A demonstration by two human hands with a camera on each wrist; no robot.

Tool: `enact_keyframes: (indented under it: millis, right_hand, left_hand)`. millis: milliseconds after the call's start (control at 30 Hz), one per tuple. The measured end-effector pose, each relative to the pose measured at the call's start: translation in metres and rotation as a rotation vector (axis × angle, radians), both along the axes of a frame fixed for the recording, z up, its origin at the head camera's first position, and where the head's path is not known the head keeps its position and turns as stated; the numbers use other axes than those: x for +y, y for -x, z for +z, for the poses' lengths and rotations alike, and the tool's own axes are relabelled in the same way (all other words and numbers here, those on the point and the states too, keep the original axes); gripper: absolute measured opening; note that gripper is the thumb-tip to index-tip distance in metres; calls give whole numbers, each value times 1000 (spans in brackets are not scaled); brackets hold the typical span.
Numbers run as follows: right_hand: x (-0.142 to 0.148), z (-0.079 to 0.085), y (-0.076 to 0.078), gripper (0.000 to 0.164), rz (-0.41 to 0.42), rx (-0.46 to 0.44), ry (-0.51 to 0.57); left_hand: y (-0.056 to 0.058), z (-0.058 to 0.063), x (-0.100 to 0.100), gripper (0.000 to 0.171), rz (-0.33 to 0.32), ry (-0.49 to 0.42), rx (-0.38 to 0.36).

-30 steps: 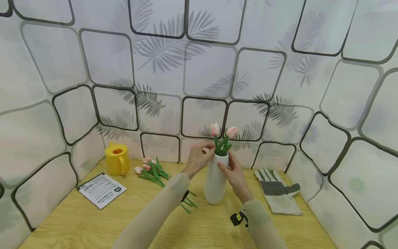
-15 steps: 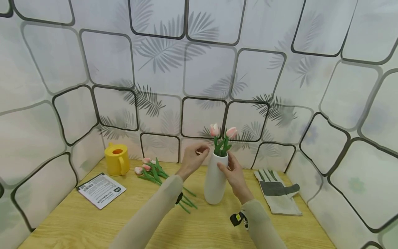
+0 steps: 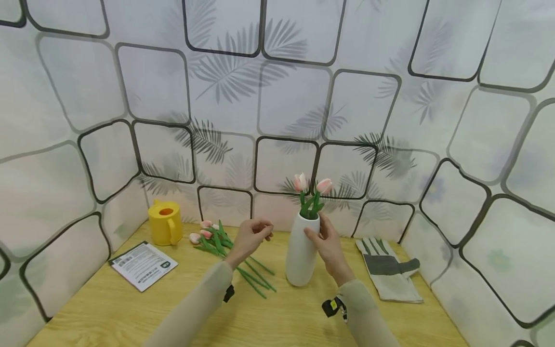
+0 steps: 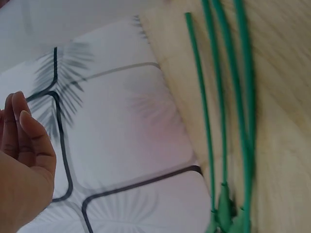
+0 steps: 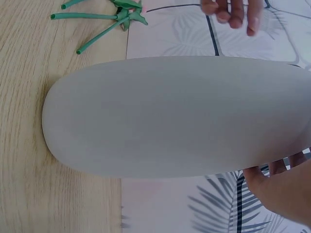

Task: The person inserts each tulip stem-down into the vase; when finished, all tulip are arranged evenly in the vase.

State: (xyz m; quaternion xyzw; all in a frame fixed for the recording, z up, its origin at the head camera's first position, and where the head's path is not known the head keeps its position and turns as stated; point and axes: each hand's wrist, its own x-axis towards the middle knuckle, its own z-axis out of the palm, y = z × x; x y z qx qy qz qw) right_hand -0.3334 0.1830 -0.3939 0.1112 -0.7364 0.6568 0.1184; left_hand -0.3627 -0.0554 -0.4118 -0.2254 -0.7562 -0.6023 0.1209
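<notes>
A tall white vase [image 3: 300,255] stands upright on the wooden table, with two pink tulips [image 3: 310,202] in its mouth. My right hand [image 3: 331,248] holds the vase near its top, thumb at the front and fingers behind; in the right wrist view the vase [image 5: 170,116] fills the middle. Left of the vase, my left hand [image 3: 251,238] hangs above the table, fingers loosely bent and holding nothing. Below it lie several loose tulips [image 3: 217,241], pink heads pointing away to the left. Their green stems [image 4: 219,97] show in the left wrist view.
At the back left stands a yellow mug-like pot [image 3: 165,223] with a handle. A printed leaflet [image 3: 144,266] lies in front of it. To the right of the vase is a grey and white work glove [image 3: 388,272]. Patterned curtain walls [image 3: 225,164] border the table [image 3: 277,323].
My left hand has left the tulips at the vase's mouth and moved left and down, over the loose tulips. My right hand stays on the vase.
</notes>
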Motion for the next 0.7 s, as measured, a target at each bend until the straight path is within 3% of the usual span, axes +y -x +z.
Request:
enact_keyframes:
  millis: [200,467,700]
  right_hand:
    - [1,-1,1,69,7,7,10]
    - [0,-1,-1,71,9,-10,2]
    - [1,-2,0,70,-7,-6,-2]
  left_hand:
    - [-1,-16,-26,19,15,-22,-133]
    - [0,-31,-57,18,73,-48,-135]
    - [2,-45,-79,23,81,-4,-228]
